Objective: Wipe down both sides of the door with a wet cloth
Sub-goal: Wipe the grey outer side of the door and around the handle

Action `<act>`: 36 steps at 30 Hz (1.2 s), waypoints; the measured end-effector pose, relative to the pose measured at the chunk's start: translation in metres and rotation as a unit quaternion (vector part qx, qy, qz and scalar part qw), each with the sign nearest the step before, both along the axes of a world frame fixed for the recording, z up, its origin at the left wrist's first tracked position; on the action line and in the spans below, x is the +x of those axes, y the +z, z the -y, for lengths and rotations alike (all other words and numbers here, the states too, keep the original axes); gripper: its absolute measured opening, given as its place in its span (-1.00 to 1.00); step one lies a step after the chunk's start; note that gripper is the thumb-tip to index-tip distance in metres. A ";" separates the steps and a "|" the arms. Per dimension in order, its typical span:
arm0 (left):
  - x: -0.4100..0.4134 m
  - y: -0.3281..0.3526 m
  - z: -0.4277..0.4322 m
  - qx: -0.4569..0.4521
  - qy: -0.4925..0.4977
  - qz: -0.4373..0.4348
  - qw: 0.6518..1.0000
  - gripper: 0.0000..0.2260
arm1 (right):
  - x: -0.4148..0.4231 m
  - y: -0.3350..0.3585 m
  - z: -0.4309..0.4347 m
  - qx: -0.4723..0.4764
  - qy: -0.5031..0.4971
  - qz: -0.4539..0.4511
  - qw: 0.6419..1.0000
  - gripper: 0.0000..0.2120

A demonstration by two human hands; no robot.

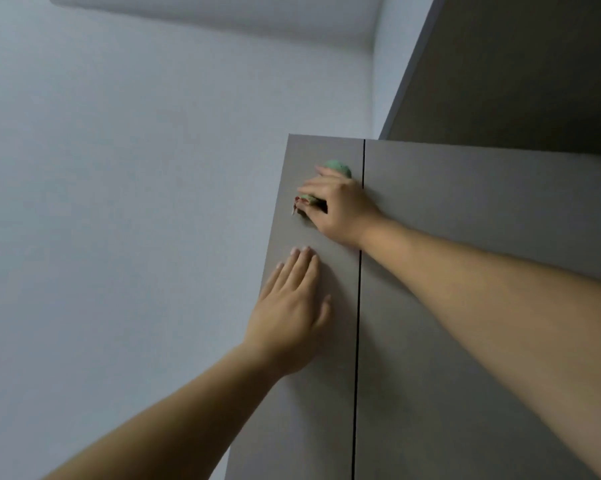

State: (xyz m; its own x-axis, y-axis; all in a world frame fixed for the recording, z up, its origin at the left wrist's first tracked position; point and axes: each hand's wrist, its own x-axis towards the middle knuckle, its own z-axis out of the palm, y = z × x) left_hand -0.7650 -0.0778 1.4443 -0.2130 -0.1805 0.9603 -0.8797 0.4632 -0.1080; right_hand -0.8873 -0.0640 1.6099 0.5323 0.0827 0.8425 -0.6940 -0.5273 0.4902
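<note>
The right hand (pixel 340 206) grips a bunched green cloth (pixel 339 168) and holds it against the face of the grey door (pixel 302 393). Its fingers curl over the wad. Cloth shows above the knuckles and again in the gap between thumb and fingers.

The door's top edge runs a little above the grip, with a strip of bare panel between them. On the fingertip side, a narrow band of door face lies between the grip and the door's free outer edge, and past that edge is the pale wall (pixel 136 168). On the wrist side, the dark vertical seam (pixel 358 341) passes just beside the hand. The forearm crosses the seam over the neighbouring panel (pixel 465 202).

Below the grip, the left hand (pixel 292 306) lies flat on the same door. Its fingers are straight and close together and point up toward the cloth, leaving a gap of bare surface between the two hands.

Above and behind the grip, on the wrist side, a darker cabinet side (pixel 517 64) rises toward the ceiling (pixel 223 15).
</note>
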 end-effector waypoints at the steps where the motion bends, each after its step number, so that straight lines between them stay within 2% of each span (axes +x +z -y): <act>1: 0.004 -0.002 0.004 -0.007 0.016 0.016 1.000 -0.37 | 0.005 0.008 0.005 -0.005 -0.022 -0.016 1.000 -0.65; 4: 0.014 -0.003 0.014 -0.019 0.052 0.056 0.997 -0.35 | 0.013 0.031 0.015 0.028 -0.149 -0.036 0.988 -0.43; 6: 0.018 -0.003 0.016 -0.023 0.058 0.067 0.996 -0.33 | 0.011 0.035 0.018 0.067 -0.214 -0.036 0.974 -0.35; 8: 0.018 -0.003 0.018 -0.029 0.059 0.063 0.996 -0.31 | 0.005 0.031 0.021 0.075 -0.224 -0.045 0.971 -0.33; 12: 0.012 -0.006 0.019 -0.038 0.060 0.047 0.996 -0.31 | -0.012 0.021 0.027 0.037 -0.248 -0.123 0.960 -0.27; 14: 0.010 -0.007 0.019 -0.043 0.059 0.040 0.997 -0.31 | -0.012 0.043 0.024 0.038 -0.274 -0.105 0.955 -0.30; 17: 0.010 -0.007 0.020 -0.039 0.050 0.044 0.997 -0.31 | 0.003 0.083 0.011 0.078 -0.282 0.011 0.956 -0.32; 18: 0.010 -0.007 0.020 -0.040 0.051 0.045 0.997 -0.32 | 0.009 0.087 0.012 0.082 -0.279 0.021 0.957 -0.31; 23: 0.010 -0.007 0.023 -0.041 0.057 0.049 0.996 -0.30 | 0.003 0.039 0.032 0.052 -0.269 -0.136 0.952 -0.23; 25: 0.009 -0.008 0.024 -0.044 0.061 0.049 0.996 -0.30 | 0.006 0.057 0.027 0.043 -0.279 -0.109 0.953 -0.30; 28: 0.007 -0.008 0.028 -0.055 0.060 0.038 0.996 -0.28 | 0.026 0.088 0.016 0.084 -0.272 0.018 0.958 -0.34; 30: 0.007 -0.007 0.028 -0.046 0.055 0.046 0.996 -0.27 | 0.035 0.075 0.021 0.073 -0.261 -0.015 0.962 -0.33; 33: 0.008 -0.006 0.027 -0.043 0.064 0.051 0.996 -0.26 | 0.022 0.044 0.035 0.036 -0.254 -0.137 0.957 -0.30; 34: 0.008 -0.006 0.027 -0.044 0.068 0.053 0.995 -0.26 | 0.019 0.051 0.034 0.034 -0.256 -0.135 0.957 -0.30; 36: 0.006 -0.005 0.026 -0.044 0.070 0.053 0.995 -0.27 | 0.020 0.075 0.025 0.058 -0.266 -0.056 0.960 -0.33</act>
State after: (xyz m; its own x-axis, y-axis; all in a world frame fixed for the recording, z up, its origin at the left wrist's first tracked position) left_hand -0.7592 -0.1040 1.4389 -0.2935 -0.1312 0.9469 -0.9161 0.3217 -0.2394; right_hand -0.8668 -0.0891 1.6850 0.5606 -0.3179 0.7646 -0.8270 -0.1676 0.5366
